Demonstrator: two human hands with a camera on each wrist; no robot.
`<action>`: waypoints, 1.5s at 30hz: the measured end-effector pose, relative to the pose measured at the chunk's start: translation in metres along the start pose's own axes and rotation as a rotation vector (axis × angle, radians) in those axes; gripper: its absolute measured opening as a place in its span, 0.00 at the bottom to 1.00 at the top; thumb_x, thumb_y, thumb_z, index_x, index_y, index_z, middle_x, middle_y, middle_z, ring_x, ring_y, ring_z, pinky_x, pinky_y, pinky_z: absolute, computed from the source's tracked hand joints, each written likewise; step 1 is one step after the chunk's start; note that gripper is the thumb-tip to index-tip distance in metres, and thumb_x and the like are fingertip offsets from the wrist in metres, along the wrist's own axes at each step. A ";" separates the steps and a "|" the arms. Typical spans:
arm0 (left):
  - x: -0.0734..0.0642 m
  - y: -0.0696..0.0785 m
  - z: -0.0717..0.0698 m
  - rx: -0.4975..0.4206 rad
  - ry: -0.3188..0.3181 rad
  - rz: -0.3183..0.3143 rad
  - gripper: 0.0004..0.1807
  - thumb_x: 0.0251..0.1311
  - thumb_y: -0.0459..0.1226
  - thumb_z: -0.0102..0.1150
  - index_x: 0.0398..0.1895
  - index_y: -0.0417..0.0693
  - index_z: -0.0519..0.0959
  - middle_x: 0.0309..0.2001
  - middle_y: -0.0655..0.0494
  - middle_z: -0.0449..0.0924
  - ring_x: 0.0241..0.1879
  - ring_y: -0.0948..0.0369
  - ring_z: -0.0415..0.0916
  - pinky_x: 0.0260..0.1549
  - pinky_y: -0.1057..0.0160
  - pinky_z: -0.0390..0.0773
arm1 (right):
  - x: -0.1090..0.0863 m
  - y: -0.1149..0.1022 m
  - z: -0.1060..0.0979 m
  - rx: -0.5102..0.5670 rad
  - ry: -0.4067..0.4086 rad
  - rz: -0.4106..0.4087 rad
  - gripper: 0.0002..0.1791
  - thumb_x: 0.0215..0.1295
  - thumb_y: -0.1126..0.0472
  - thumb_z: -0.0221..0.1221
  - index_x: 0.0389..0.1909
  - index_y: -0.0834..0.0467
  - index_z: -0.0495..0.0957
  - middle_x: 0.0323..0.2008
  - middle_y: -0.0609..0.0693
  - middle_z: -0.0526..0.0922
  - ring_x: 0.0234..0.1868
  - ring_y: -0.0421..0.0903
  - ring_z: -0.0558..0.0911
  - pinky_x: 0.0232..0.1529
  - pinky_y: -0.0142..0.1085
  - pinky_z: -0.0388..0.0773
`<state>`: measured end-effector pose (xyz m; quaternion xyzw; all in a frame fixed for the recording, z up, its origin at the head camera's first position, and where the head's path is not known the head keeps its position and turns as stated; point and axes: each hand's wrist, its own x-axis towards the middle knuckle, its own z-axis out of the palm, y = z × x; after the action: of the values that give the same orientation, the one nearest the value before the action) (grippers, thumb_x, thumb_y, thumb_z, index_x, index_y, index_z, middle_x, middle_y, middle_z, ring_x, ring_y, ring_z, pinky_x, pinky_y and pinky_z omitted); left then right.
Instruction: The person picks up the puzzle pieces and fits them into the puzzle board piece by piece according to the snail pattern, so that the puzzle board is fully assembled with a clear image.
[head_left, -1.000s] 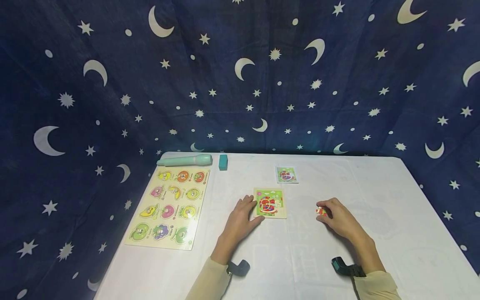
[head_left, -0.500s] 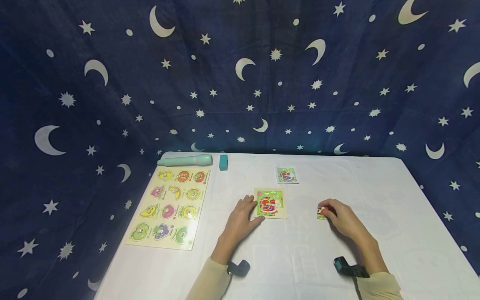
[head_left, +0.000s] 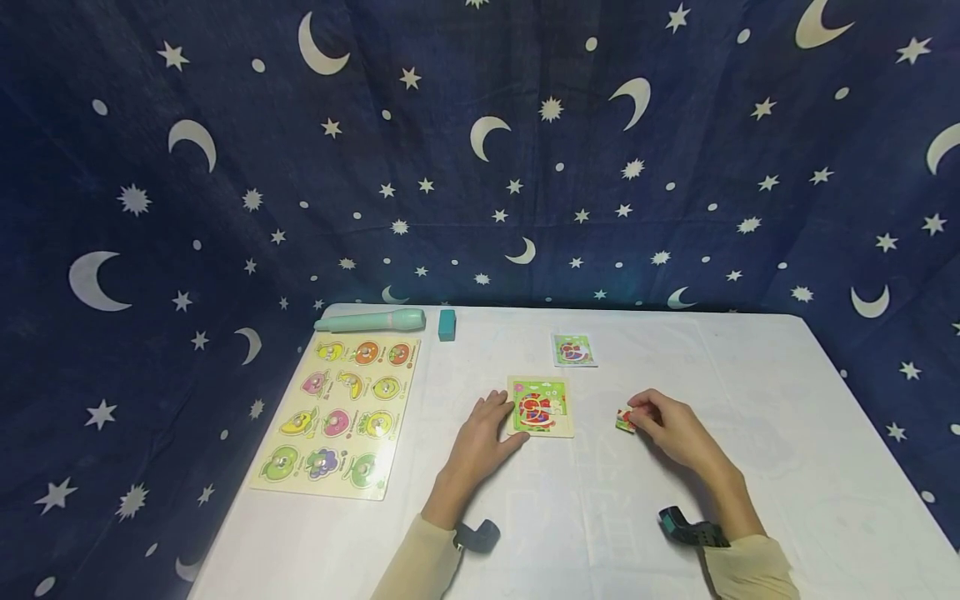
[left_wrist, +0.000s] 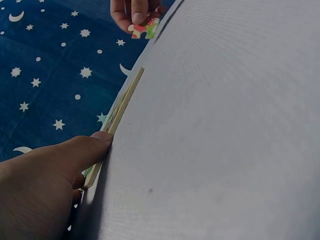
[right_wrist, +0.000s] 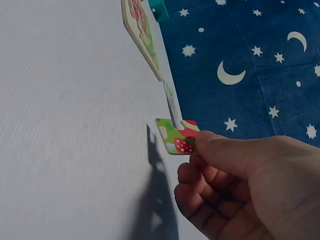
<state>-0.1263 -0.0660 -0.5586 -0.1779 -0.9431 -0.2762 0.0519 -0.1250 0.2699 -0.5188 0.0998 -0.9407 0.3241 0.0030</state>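
My left hand (head_left: pixel 480 446) rests at the lower left corner of a small wooden jigsaw puzzle (head_left: pixel 561 430), which has a pale frame and a red and green picture. Its thumb lies along the near edge and its fingers touch the left side. To the right, my right hand (head_left: pixel 678 429) pinches a puzzle piece (right_wrist: pixel 175 142) between thumb and fingers. That piece is green and red with white dots on one red part, and a notch shows in its edge. In the right wrist view it is held up from the white cloth, over a shadow.
A picture card (head_left: pixel 574 351) like the puzzle lies behind it. At the left is a large fruit board (head_left: pixel 330 408) with several knobbed pieces. Beyond stand a mint-green stick-like object (head_left: pixel 371 321) and a teal block (head_left: pixel 447 325). A starry curtain (head_left: pixel 480 167) borders the table.
My right hand has moved a little left with the puzzle piece and turned it, so more of its face shows. The left hand and the jigsaw puzzle have stayed in place.
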 end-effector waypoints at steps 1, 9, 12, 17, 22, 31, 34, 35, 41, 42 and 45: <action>0.000 0.000 0.000 -0.001 -0.003 -0.002 0.34 0.61 0.55 0.65 0.64 0.45 0.76 0.70 0.48 0.72 0.74 0.53 0.65 0.78 0.57 0.59 | 0.001 -0.001 0.001 0.008 -0.006 0.005 0.10 0.68 0.63 0.62 0.48 0.60 0.79 0.34 0.46 0.83 0.33 0.35 0.76 0.33 0.28 0.78; 0.001 0.000 0.000 -0.005 -0.006 -0.004 0.34 0.62 0.56 0.64 0.65 0.45 0.76 0.71 0.48 0.71 0.74 0.53 0.65 0.78 0.58 0.59 | 0.014 -0.017 0.013 0.060 -0.037 0.004 0.10 0.69 0.63 0.61 0.48 0.60 0.78 0.32 0.47 0.80 0.31 0.39 0.75 0.29 0.28 0.76; 0.001 0.000 0.000 -0.005 -0.005 -0.002 0.34 0.62 0.56 0.64 0.65 0.45 0.76 0.70 0.48 0.72 0.74 0.53 0.65 0.78 0.58 0.59 | 0.019 -0.024 0.019 0.073 -0.036 -0.004 0.09 0.69 0.62 0.61 0.48 0.59 0.79 0.32 0.46 0.80 0.31 0.39 0.75 0.30 0.27 0.76; 0.001 0.000 0.001 -0.008 -0.001 0.006 0.34 0.62 0.56 0.64 0.64 0.44 0.76 0.70 0.47 0.72 0.74 0.53 0.65 0.78 0.57 0.58 | 0.027 -0.036 0.029 0.092 -0.047 -0.032 0.09 0.69 0.63 0.62 0.48 0.58 0.79 0.32 0.45 0.81 0.32 0.39 0.75 0.33 0.28 0.77; 0.001 0.000 0.001 -0.011 -0.001 0.009 0.34 0.62 0.55 0.64 0.64 0.44 0.76 0.70 0.48 0.72 0.74 0.54 0.65 0.78 0.57 0.58 | 0.032 -0.048 0.037 0.112 -0.077 -0.048 0.09 0.68 0.63 0.62 0.47 0.58 0.80 0.32 0.44 0.81 0.32 0.39 0.75 0.33 0.28 0.77; 0.000 0.001 0.000 -0.013 -0.013 0.002 0.33 0.63 0.55 0.64 0.64 0.45 0.76 0.70 0.48 0.72 0.74 0.54 0.65 0.78 0.57 0.58 | 0.036 -0.054 0.054 0.133 -0.126 -0.107 0.08 0.68 0.63 0.62 0.46 0.58 0.81 0.30 0.42 0.81 0.31 0.35 0.74 0.33 0.28 0.76; 0.001 0.001 0.000 -0.013 -0.015 0.001 0.33 0.63 0.56 0.63 0.64 0.45 0.76 0.70 0.48 0.72 0.74 0.54 0.65 0.78 0.57 0.58 | 0.037 -0.056 0.058 0.129 -0.130 -0.116 0.08 0.67 0.64 0.63 0.45 0.59 0.81 0.30 0.42 0.80 0.30 0.35 0.73 0.32 0.27 0.75; 0.001 0.001 0.000 -0.012 -0.013 0.003 0.33 0.63 0.56 0.63 0.64 0.45 0.76 0.70 0.48 0.72 0.74 0.54 0.65 0.78 0.57 0.58 | 0.037 -0.056 0.059 0.123 -0.126 -0.122 0.08 0.67 0.65 0.63 0.45 0.59 0.81 0.30 0.42 0.79 0.30 0.35 0.73 0.31 0.27 0.74; 0.001 0.000 0.000 -0.004 -0.005 0.006 0.33 0.62 0.56 0.64 0.64 0.45 0.76 0.70 0.48 0.72 0.73 0.53 0.65 0.78 0.57 0.59 | 0.037 -0.057 0.065 0.093 -0.100 -0.153 0.08 0.65 0.64 0.64 0.44 0.59 0.81 0.30 0.43 0.76 0.29 0.35 0.71 0.29 0.27 0.71; 0.001 0.000 0.000 -0.004 -0.006 0.005 0.33 0.62 0.56 0.64 0.64 0.45 0.76 0.70 0.48 0.72 0.73 0.54 0.65 0.78 0.57 0.59 | 0.037 -0.057 0.066 0.089 -0.097 -0.153 0.08 0.65 0.63 0.65 0.44 0.59 0.81 0.30 0.43 0.76 0.30 0.35 0.71 0.29 0.27 0.71; 0.001 -0.001 0.000 0.001 -0.006 0.004 0.34 0.62 0.56 0.64 0.64 0.45 0.76 0.70 0.48 0.72 0.73 0.54 0.65 0.78 0.57 0.59 | 0.037 -0.058 0.069 0.072 -0.086 -0.151 0.09 0.64 0.62 0.67 0.43 0.58 0.82 0.32 0.44 0.76 0.31 0.36 0.71 0.29 0.27 0.71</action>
<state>-0.1271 -0.0664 -0.5588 -0.1804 -0.9431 -0.2749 0.0496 -0.1462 0.1765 -0.5358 0.1843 -0.9175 0.3520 -0.0167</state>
